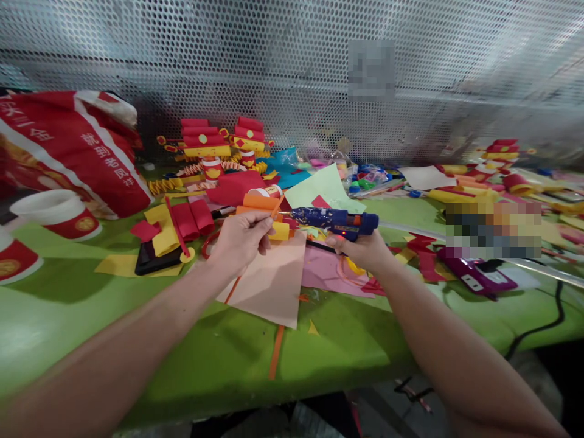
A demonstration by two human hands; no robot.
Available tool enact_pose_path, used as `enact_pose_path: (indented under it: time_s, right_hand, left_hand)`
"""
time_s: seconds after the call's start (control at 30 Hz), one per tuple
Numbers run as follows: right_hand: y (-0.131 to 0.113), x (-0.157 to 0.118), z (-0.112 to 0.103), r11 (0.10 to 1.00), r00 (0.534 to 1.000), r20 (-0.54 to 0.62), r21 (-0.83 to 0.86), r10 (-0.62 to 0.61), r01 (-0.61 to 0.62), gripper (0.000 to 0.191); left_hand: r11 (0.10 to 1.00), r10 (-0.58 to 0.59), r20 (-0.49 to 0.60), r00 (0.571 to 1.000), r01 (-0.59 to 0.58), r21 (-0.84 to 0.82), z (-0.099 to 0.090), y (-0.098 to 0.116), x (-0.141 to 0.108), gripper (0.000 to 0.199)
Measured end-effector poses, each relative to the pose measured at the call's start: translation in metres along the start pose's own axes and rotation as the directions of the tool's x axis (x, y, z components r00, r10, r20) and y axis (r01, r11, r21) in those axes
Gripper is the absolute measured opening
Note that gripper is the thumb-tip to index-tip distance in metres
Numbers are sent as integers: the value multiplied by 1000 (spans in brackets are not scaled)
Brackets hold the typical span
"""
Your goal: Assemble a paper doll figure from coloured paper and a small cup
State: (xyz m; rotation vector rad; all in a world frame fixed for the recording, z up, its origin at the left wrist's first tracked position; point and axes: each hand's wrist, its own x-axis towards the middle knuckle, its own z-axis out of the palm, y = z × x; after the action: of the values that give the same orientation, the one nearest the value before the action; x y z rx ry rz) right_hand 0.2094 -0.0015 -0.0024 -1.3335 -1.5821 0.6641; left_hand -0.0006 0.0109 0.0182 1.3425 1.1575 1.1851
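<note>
My right hand [367,248] grips a blue hot glue gun [326,220], its small red light lit and its nozzle pointing left. Pinched between the thumb and fingers of my left hand [244,238] is a thin orange paper strip [278,205], close to the nozzle tip. Behind the left fingers are rolled orange paper [260,203] and yellow paper [280,230]; whether the hand touches them cannot be made out. Below both hands lies a peach paper sheet [274,292] over a pink sheet [322,271]. Another orange strip [276,353] rests near the table's front edge.
Paper cups [75,226] and a red bag [112,164] stand at left. Paper figures [204,141] line the back by a perforated metal screen [292,67]. A dark phone [150,261] lies under paper scraps. At right sit a purple power strip [479,272] and black cable [560,304].
</note>
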Motion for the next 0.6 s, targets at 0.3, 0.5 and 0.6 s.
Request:
enact_pose_path:
  time_s: [0.3, 0.5, 0.6]
  right_hand:
    - [5, 1, 1, 999, 999, 0, -19, 51, -51, 41]
    - [6, 7, 0, 998, 995, -84, -15, 58, -60, 38]
    - [11, 15, -6, 995, 975, -197, 11, 100, -100, 34]
  left_hand:
    - [1000, 13, 31, 999, -13, -13, -1, -3, 1, 9]
    - [999, 48, 73, 996, -50, 18, -2, -6, 0, 13]
    - [999, 37, 83, 996, -38, 12, -3, -7, -1, 14]
